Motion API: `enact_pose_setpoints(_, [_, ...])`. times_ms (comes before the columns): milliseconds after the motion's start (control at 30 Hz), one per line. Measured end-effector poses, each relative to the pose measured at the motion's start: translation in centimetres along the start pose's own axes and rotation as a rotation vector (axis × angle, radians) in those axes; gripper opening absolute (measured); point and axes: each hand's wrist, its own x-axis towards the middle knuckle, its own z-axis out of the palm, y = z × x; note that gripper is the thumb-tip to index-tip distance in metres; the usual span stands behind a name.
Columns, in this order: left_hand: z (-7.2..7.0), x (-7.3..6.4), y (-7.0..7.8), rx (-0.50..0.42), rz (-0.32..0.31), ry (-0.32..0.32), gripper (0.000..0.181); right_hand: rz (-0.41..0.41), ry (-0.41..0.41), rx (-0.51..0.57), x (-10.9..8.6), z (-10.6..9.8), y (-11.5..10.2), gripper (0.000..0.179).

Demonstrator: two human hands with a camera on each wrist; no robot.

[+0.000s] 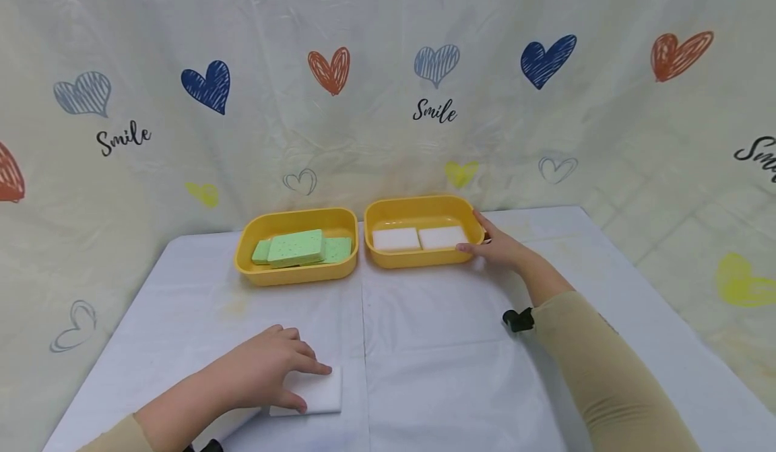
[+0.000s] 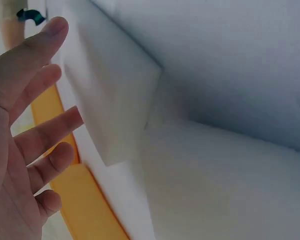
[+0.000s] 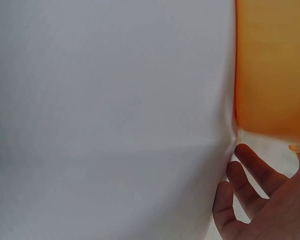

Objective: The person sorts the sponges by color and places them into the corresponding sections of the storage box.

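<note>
A white sponge block [image 1: 324, 391] lies flat on the near left part of the table. My left hand [image 1: 267, 371] is over it with thumb and fingers spread; in the left wrist view the fingertips [image 2: 55, 25] are beside the block [image 2: 110, 85], not closed on it. My right hand [image 1: 500, 243] holds the right end of the right yellow tray [image 1: 418, 259], thumb over the front rim and a finger along the end wall. Two white blocks [image 1: 395, 239] lie side by side in that tray. In the right wrist view several fingers [image 3: 245, 187] extend beside the tray wall [image 3: 272, 70].
Left of that tray stands another yellow tray [image 1: 297, 277] holding several green speckled sponges [image 1: 297, 248]. A second white block [image 2: 230, 185] shows near the left wrist. White cloth covers the table [image 1: 436, 364]; a heart-printed curtain [image 1: 376, 128] hangs behind.
</note>
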Motion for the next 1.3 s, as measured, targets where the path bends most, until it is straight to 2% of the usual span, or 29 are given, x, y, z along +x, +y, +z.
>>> enact_pose_setpoints(333, [0.6, -0.3, 0.5, 0.066, -0.013, -0.025, 0.064, 0.003, 0.001, 0.014, -0.2, -0.1, 0.1, 0.126])
enact_pose_setpoints(467, [0.6, -0.4, 0.5, 0.063, -0.016, -0.035, 0.062, -0.009, 0.003, 0.02, -0.1, 0.0, 0.2, 0.124])
enact_pose_setpoints(667, [-0.1, -0.6, 0.4, 0.057, -0.038, 0.045, 0.057, -0.01, -0.004, 0.023, -0.2, 0.0, 0.1, 0.124])
enact_pose_setpoints(767, [-0.8, -0.2, 0.2, 0.061, -0.058, 0.073, 0.056, -0.008, -0.004, 0.023, -0.3, -0.1, 0.1, 0.124])
enact_pose_setpoints(900, [-1.8, 1.0, -0.3, 0.067, -0.076, 0.102, 0.055, -0.012, -0.007, 0.022, -0.4, -0.2, 0.0, 0.122])
enact_pose_setpoints(1000, [-2.7, 2.5, -0.7, 0.071, -0.088, 0.132, 0.055, -0.016, -0.006, 0.023, -0.5, -0.2, 0.1, 0.12])
enact_pose_setpoints(1133, [-4.2, 4.9, -1.3, 0.069, -0.126, 0.172, 0.055, -0.012, -0.003, 0.021, -0.4, -0.2, 0.2, 0.121])
enact_pose_setpoints(1300, [-6.2, 8.5, -2.0, 0.002, -0.172, 0.214, 0.056, -0.019, -0.005, 0.026, -0.4, -0.1, 0.4, 0.12])
